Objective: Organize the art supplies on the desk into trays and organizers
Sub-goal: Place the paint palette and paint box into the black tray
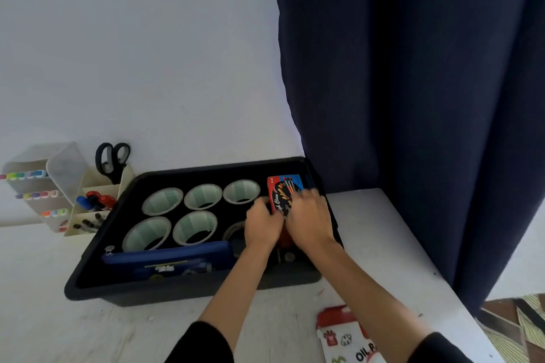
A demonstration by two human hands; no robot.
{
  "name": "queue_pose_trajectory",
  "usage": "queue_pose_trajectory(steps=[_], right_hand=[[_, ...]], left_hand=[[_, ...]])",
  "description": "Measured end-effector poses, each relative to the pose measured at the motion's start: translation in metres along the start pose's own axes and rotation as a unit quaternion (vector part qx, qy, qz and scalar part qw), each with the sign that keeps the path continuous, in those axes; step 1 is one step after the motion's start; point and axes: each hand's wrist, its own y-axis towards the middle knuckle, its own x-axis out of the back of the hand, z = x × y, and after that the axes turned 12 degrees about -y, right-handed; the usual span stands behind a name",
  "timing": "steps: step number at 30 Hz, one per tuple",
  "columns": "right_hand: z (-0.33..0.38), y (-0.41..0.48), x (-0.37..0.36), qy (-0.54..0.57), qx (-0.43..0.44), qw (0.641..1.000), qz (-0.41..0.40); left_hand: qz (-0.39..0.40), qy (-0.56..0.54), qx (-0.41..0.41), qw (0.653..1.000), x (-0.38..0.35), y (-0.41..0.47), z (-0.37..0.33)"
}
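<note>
In the head view, both grips met over the right end of the black tray (97, 247), where a flat paint box (284, 186), glossy red and blue card printed with brushes, stood tilted against the far wall. The left grip (261, 224) closed narrowly on the box's left edge, while the right grip (308, 218) lay across its face with fingers bent; blur hid whether it clamped or only pressed. Two hands probably steadied the thin, slippery card while it was seated in the narrow gap. Left of the grips, five tape rolls (203, 196) lay flat with their pale cores up, packed in rows to save room. Nearer the person than these rolls, a blue pencil case (168, 259) leaned along the front wall. Far left of the grips stood a beige organizer (97, 194) with scissors (112, 160). Behind the grips, an oil pastel pack (345, 336) waited on the pale worktop (59, 333).
</note>
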Motion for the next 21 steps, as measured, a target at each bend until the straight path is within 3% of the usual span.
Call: queue_pose_trajectory(steps=[2, 4, 7, 10, 15, 19, 21], right_hand=[[-0.006, -0.003, 0.008, 0.089, -0.038, 0.991, -0.094], [-0.014, -0.016, 0.009, 0.154, -0.057, 0.973, -0.16], [-0.03, -0.049, 0.007, 0.226, -0.048, 0.958, -0.171], [-0.051, -0.088, 0.01, 0.216, -0.006, 0.952, -0.216], [-0.078, -0.139, -0.006, 0.238, 0.015, 0.946, -0.219], [-0.101, -0.174, -0.023, 0.284, -0.07, 0.947, -0.135], [-0.108, -0.191, -0.027, 0.281, -0.106, 0.95, -0.088]], left_hand=[[-0.076, -0.003, -0.089, 0.993, 0.002, -0.009, -0.012], [-0.105, -0.032, -0.179, 0.978, 0.003, -0.029, -0.027], [-0.098, -0.059, -0.264, 0.958, 0.002, -0.07, -0.03], [-0.098, -0.083, -0.301, 0.945, -0.001, -0.115, -0.015], [-0.135, -0.117, -0.208, 0.962, -0.012, -0.168, 0.018], [-0.141, -0.121, -0.078, 0.98, -0.02, -0.198, 0.038], [-0.125, -0.103, -0.058, 0.985, -0.024, -0.211, 0.047]])
